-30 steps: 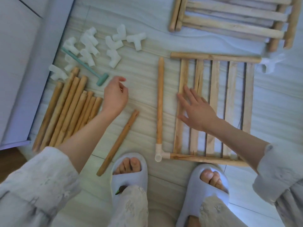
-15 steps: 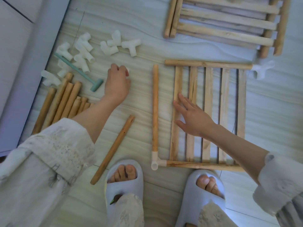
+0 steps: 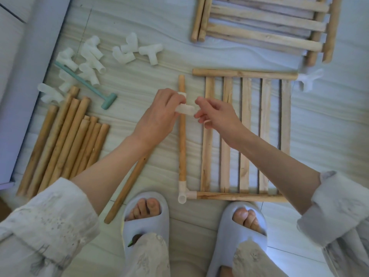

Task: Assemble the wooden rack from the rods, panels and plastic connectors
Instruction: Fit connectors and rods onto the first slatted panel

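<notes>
A pale wood-grain floor (image 3: 127, 140) meets a grey wall panel (image 3: 30, 66) at the left. On the floor lie a bundle of rods (image 3: 65, 140), loose white connectors (image 3: 89, 56), a green mallet (image 3: 87, 84) and a slatted panel (image 3: 245, 134). The left hand (image 3: 159, 116) pinches a white connector (image 3: 185, 109) above an upright rod (image 3: 182, 136); the right hand (image 3: 217, 114) touches its other end with curled fingers.

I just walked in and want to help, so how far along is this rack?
Early. Done: one slatted panel has a rod joined at its near corner by a connector, and another connector at the far corner. In hand: both hands hold a white connector. Left: a pile of rods, loose connectors, stacked panels.
</notes>
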Available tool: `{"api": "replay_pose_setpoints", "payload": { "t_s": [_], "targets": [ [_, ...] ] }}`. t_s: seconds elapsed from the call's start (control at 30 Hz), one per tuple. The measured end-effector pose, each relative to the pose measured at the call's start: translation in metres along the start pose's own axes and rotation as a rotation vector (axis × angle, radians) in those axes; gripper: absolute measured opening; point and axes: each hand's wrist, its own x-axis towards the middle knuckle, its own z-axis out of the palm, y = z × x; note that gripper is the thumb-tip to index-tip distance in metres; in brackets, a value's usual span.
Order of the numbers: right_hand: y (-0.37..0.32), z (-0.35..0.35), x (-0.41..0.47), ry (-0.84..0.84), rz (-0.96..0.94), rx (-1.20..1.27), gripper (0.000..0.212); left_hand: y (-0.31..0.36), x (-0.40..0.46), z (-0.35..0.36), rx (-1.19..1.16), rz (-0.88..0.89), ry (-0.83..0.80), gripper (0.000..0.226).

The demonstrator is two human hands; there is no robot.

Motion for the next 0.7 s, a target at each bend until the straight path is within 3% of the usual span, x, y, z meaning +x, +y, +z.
{"api": "replay_pose_setpoints", "payload": {
  "t_s": [0.13, 0.33, 0.4, 0.53, 0.7],
  "targets": [
    [-0.005, 0.002, -0.001, -0.033, -0.017, 0.002, 0.015, 0.006, 0.001, 0.003, -0.004, 0.064, 0.015, 0.045],
    [-0.009, 0.008, -0.003, -0.049, 0.014, -0.013, 0.009, 0.01, -0.002, 0.001, -0.032, 0.012, -0.045, 0.048],
    [-0.008, 0.007, -0.001, 0.018, -0.013, -0.061, 0.008, 0.013, -0.002, 0.0, -0.137, -0.098, -0.096, 0.048],
    [-0.005, 0.003, 0.0, 0.085, -0.103, -0.209, 0.006, 0.015, 0.005, -0.004, -0.447, -0.495, -0.147, 0.044],
    [-0.013, 0.002, 0.009, 0.071, -0.205, -0.297, 0.009, 0.005, 0.02, -0.007, -0.48, -0.527, -0.199, 0.019]
  ]
}}
